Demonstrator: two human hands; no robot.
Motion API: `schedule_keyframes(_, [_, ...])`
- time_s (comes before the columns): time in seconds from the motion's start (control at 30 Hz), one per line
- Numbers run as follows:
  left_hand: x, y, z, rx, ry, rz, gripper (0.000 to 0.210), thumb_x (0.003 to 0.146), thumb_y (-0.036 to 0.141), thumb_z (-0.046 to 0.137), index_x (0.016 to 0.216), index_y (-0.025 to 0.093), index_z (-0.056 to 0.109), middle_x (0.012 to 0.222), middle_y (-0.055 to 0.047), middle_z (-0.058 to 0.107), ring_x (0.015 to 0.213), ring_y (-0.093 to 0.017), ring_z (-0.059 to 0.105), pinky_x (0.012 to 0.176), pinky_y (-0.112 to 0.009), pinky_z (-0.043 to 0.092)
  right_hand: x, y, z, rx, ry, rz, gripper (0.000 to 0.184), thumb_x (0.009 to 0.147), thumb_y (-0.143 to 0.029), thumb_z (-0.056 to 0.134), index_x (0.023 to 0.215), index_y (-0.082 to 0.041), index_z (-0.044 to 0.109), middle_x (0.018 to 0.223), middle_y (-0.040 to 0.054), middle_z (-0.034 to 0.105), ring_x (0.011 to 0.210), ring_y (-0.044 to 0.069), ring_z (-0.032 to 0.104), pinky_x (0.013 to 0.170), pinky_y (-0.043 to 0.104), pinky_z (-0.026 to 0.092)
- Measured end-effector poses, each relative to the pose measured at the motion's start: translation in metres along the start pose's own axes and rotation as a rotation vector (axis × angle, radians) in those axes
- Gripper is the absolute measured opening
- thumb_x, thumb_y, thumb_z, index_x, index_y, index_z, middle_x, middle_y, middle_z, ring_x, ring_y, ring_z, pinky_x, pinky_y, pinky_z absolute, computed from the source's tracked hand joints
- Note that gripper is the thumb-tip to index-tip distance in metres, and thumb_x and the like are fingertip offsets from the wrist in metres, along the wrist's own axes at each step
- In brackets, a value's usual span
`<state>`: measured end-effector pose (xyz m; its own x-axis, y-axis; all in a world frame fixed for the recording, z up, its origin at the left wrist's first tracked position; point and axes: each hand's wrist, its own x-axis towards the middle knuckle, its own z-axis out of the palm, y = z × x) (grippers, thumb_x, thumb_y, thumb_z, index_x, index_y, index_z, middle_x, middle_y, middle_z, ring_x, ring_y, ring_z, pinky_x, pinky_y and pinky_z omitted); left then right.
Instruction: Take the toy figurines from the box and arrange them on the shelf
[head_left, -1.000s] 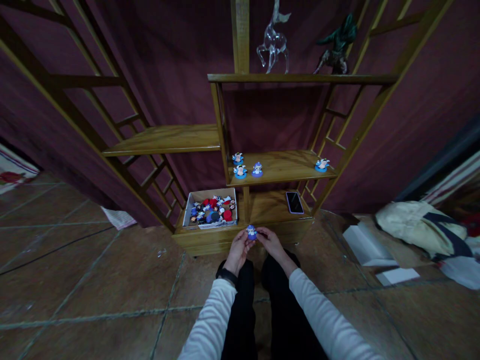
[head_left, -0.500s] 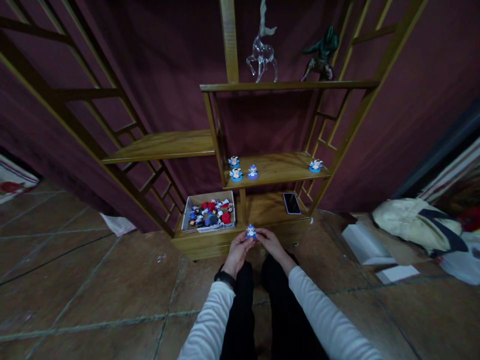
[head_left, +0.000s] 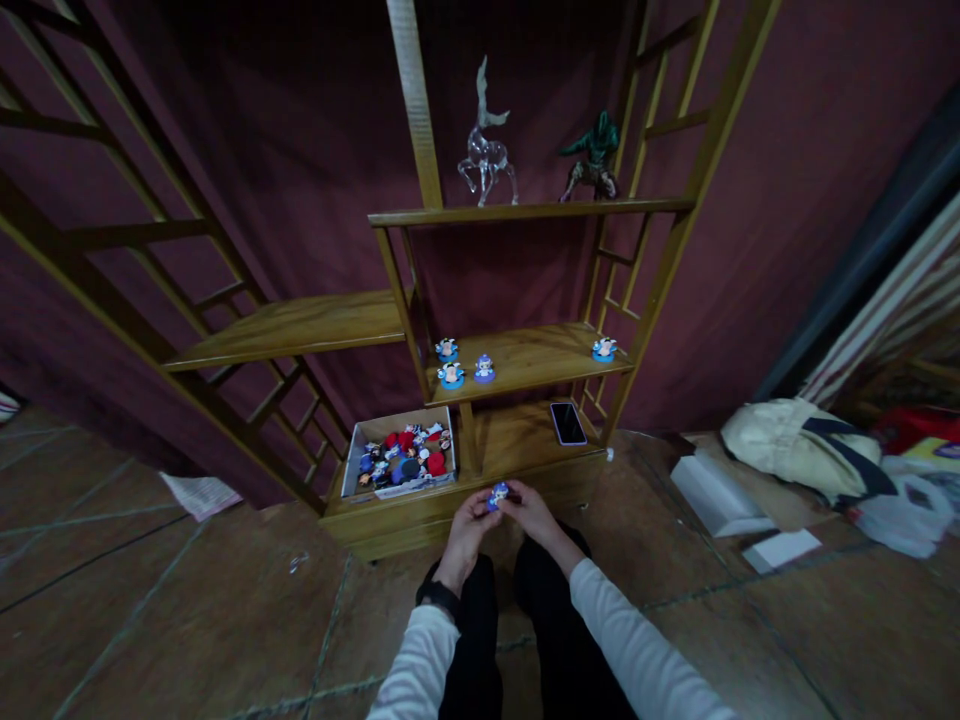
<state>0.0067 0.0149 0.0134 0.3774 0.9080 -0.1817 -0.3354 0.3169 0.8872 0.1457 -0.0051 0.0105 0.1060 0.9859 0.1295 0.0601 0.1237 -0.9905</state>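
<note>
Head camera feed is what I have from here, and it shows two bare hands meeting low in the view, with a small purple figurine point(head_left: 497, 497) between them. I see the left hand point(head_left: 468, 522) pinching it from the nine o'clock side and the right hand point(head_left: 530, 511) pinching it from the three o'clock side; its exact contact points are too small for me to make out. The figurine leans slightly, head toward one o'clock, just in front of the wooden unit's lower deck point(head_left: 504, 440).

Taking that figurine as my clock centre, I find an open box point(head_left: 416, 487) of jumbled small figures at ten, and a phone point(head_left: 568, 424) lying at two on the same deck. Above, on the middle shelf point(head_left: 536, 365), a purple-based figure point(head_left: 484, 370) stands upright at twelve. Two blue-based figures point(head_left: 451, 377) stand close together at eleven, one behind the other, and a lone blue-based figure point(head_left: 604, 350) is well apart, between one and two. Higher up I see a clear deer point(head_left: 487, 165) at twelve and a green-draped statuette point(head_left: 595, 158) near one.
</note>
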Motion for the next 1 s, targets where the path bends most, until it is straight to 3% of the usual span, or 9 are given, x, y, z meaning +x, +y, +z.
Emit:
schedule_keyframes(0.27, [0.001,0.004,0.0,0.042,-0.023,-0.068,0.05,0.049,0.02,0.082,0.096,0.013,0.065,0.082,-0.008,0.069,0.072,-0.016,0.062,0.07,-0.027,0.045,-0.006,-0.01,-0.004,-0.068,0.018,-0.024,0.034,0.072,-0.026,0.06,0.107,-0.024,0.059,0.098,0.0023,0.066,0.091,0.019,0.062,0.084,0.034,0.049])
schedule_keyframes(0.67, [0.001,0.003,0.007,0.112,-0.041,-0.011,0.043,0.051,0.021,0.081,0.09,0.016,0.065,0.081,-0.006,0.069,0.075,-0.017,0.063,0.073,-0.027,0.046,-0.008,-0.014,-0.007,-0.262,0.02,-0.058,0.039,0.073,-0.021,0.057,0.111,-0.026,0.059,0.106,0.0044,0.065,0.098,0.022,0.061,0.089,0.038,0.046])
schedule_keyframes(1.0, [-0.004,0.011,0.016,0.124,-0.07,-0.053,0.045,0.049,0.017,0.082,0.091,0.015,0.067,0.083,-0.007,0.07,0.074,-0.017,0.062,0.074,-0.028,0.045,-0.013,-0.022,-0.012,-0.358,-0.011,-0.079,0.035,0.076,-0.022,0.056,0.111,-0.027,0.059,0.105,0.0057,0.064,0.099,0.023,0.06,0.089,0.037,0.045])
